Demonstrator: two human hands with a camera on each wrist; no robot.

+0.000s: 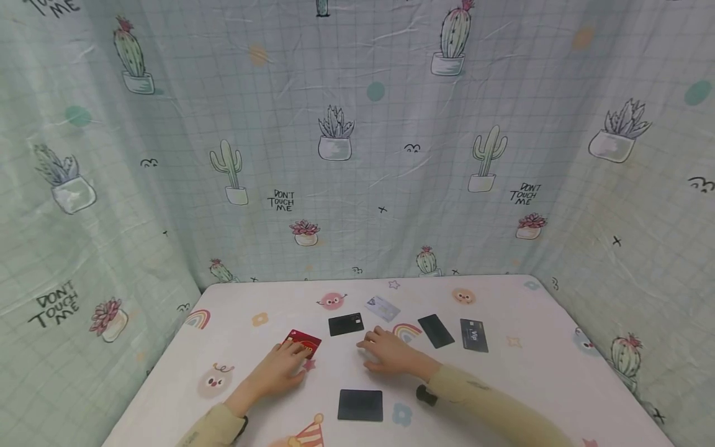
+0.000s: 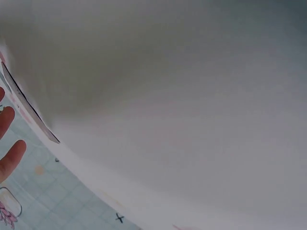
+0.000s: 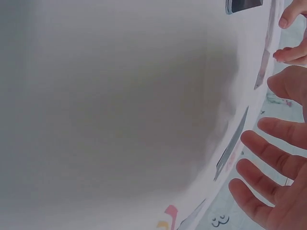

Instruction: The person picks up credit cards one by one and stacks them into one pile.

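In the head view my left hand (image 1: 282, 367) lies over a red card (image 1: 310, 341) at the left of the table, its fingertips at the card's lower part. Whether they press on it cannot be told. To the right, my right hand (image 1: 388, 354) hovers with loosely spread fingers, holding nothing. Its fingers (image 3: 261, 143) show relaxed and apart in the right wrist view. Beyond the hands lies a black card with a chip (image 1: 346, 324). A larger dark rectangle (image 1: 360, 405) sits between the forearms, near the front.
A pale silver-blue card (image 1: 382, 308) is at the back. On the right are a plain black card (image 1: 436, 331) and a dark grey card marked Vip (image 1: 473, 335). The white table (image 1: 519, 372) has printed drawings, and a cactus-patterned curtain (image 1: 380, 230) encloses it.
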